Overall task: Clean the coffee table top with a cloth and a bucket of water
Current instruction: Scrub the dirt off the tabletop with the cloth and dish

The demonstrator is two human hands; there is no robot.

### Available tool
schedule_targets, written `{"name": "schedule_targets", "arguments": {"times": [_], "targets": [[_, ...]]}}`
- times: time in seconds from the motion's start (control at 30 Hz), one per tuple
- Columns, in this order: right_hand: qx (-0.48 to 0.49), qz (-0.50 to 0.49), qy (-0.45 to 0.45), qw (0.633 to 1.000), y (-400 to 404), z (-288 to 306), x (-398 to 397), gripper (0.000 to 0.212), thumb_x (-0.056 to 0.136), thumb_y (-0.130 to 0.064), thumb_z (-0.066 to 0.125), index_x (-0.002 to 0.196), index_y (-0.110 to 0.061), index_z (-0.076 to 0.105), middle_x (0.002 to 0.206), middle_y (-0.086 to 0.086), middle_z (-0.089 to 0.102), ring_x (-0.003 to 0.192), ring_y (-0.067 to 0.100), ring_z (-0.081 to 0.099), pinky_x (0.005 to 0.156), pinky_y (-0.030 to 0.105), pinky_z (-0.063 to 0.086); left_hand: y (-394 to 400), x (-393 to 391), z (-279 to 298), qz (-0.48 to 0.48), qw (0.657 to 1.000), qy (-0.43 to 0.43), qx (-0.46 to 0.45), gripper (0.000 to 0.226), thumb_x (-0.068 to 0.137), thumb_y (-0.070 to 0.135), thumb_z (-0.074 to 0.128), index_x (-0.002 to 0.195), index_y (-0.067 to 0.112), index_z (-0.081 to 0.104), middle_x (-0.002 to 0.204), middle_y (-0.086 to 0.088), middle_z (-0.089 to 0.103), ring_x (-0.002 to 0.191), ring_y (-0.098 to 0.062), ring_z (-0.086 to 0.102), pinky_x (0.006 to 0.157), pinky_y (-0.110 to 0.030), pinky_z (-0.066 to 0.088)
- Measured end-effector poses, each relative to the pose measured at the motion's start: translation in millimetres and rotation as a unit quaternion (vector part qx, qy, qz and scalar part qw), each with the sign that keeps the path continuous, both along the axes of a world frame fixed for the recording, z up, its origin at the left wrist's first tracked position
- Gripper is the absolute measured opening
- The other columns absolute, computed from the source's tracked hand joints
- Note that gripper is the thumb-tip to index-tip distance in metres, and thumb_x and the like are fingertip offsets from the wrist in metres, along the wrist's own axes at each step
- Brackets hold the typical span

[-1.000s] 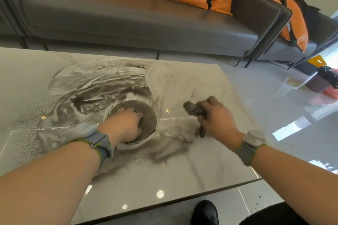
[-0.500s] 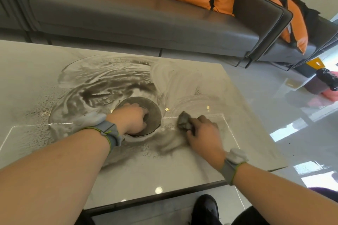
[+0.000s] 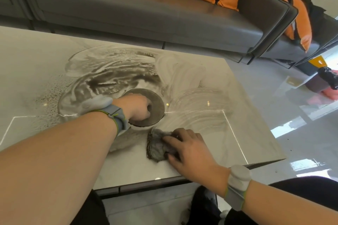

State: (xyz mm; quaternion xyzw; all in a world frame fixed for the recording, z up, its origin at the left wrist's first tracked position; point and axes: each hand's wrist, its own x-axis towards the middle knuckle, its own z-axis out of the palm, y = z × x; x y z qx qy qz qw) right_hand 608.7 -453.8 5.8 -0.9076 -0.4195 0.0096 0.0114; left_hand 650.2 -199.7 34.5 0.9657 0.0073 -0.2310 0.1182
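1. Over the last second we have drawn the crumpled grey wet cloth (image 3: 158, 147) back from the far right of the round dark grey disc (image 3: 146, 108) to the near side of the pale marble-patterned coffee table top (image 3: 237, 115), just beside the disc's near edge.
2. Our right hand (image 3: 190, 149) lies over the cloth's right part, fingers bent on it and pressing it down onto the marble; the cloth's left part shows bare.
3. Our left hand (image 3: 136, 108) has stayed on the disc, fingers curled at its centre; we cannot tell whether it grips a knob there or only presses.
4. The stretch right of the disc now shows pale arcs of wet film where dark smears lay before, so we judge that patch wiped.
5. Heavy dark swirls remain to the far left of the disc, with speckles further left.
6. We judge the job partly done, and no bucket is in view.
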Motion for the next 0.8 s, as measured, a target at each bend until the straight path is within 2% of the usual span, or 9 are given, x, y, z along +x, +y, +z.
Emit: {"name": "schedule_targets", "arguments": {"times": [0.07,0.1,0.27,0.4,0.47,0.57,0.63,0.73,0.8], "targets": [[-0.014,-0.003,0.007,1.0,5,-2,-1,0.053,0.084,-0.047,0.051,0.134,-0.029,0.051,0.118,0.0,0.055,0.099,0.024,0.055,0.083,0.041,0.05,0,-3,4,0.005,1.0,0.009,-0.005,0.025,0.096,0.035,0.05,0.112,0.023,0.064,0.095,0.002,0.063,0.085,-0.022,0.059,0.072,-0.035,0.044],[-0.017,-0.002,0.004,1.0,8,-3,-2,0.051,0.084,-0.043,0.049,0.132,-0.026,0.051,0.115,0.001,0.055,0.096,0.025,0.056,0.08,0.041,0.05,1,-4,7,0.008,1.0,0.012,-0.003,0.024,0.096,0.035,0.05,0.11,0.022,0.065,0.096,0.001,0.064,0.086,-0.023,0.06,0.073,-0.037,0.048],[-0.03,0.05,-0.023,0.998,13,-4,-9,0.044,0.08,-0.032,0.051,0.121,-0.019,0.055,0.099,0.005,0.056,0.08,0.028,0.057,0.067,0.04,0.05,-1,-13,13,0.03,0.998,0.04,0.025,0.038,0.095,0.038,0.05,0.127,0.021,0.061,0.118,-0.003,0.065,0.101,-0.026,0.062,0.088,-0.04,0.052],[0.01,0.068,-0.031,0.997,11,3,-3,0.037,0.076,-0.035,0.049,0.107,-0.018,0.058,0.09,0.004,0.058,0.071,0.028,0.058,0.061,0.039,0.048,-8,-16,14,0.028,0.999,0.029,0.035,0.044,0.098,0.036,0.049,0.138,0.019,0.05,0.129,-0.005,0.06,0.108,-0.026,0.058,0.084,-0.035,0.047],[0.046,0.024,-0.051,0.997,10,8,13,0.034,0.074,-0.033,0.047,0.102,-0.017,0.06,0.086,0.005,0.058,0.069,0.03,0.058,0.059,0.039,0.048,-9,-15,13,0.031,0.999,0.016,0.041,0.051,0.099,0.036,0.047,0.147,0.019,0.041,0.14,-0.007,0.053,0.118,-0.028,0.055,0.089,-0.035,0.046],[0.073,-0.062,-0.087,0.992,6,11,58,0.035,0.075,-0.035,0.045,0.1,-0.017,0.062,0.083,0.006,0.06,0.068,0.034,0.059,0.062,0.038,0.047,-10,-15,9,0.028,0.997,-0.007,0.076,0.053,0.098,0.039,0.044,0.15,0.028,0.038,0.148,-0.012,0.04,0.129,-0.033,0.047,0.101,-0.046,0.045],[0.055,-0.122,-0.107,0.985,2,12,97,0.04,0.076,-0.038,0.041,0.102,-0.019,0.062,0.087,0.006,0.062,0.076,0.034,0.061,0.07,0.041,0.047,-9,-14,7,0.029,0.995,-0.016,0.093,0.049,0.097,0.039,0.044,0.146,0.032,0.043,0.149,-0.013,0.036,0.128,-0.035,0.047,0.099,-0.048,0.045],[0.025,-0.208,-0.103,0.972,1,15,155,0.034,0.083,-0.035,0.051,0.112,-0.02,0.058,0.1,0.009,0.061,0.091,0.035,0.061,0.084,0.045,0.044,-8,-9,6,0.036,0.995,-0.024,0.091,0.045,0.096,0.04,0.045,0.14,0.033,0.049,0.146,-0.013,0.037,0.124,-0.035,0.047,0.098,-0.046,0.044],[0.032,-0.247,-0.098,0.964,3,17,189,0.033,0.086,-0.032,0.054,0.117,-0.019,0.056,0.105,0.012,0.058,0.095,0.038,0.059,0.086,0.047,0.043,-6,-7,5,0.042,0.996,-0.03,0.077,0.042,0.095,0.041,0.046,0.136,0.031,0.051,0.139,-0.012,0.04,0.122,-0.035,0.046,0.096,-0.046,0.044]]}}
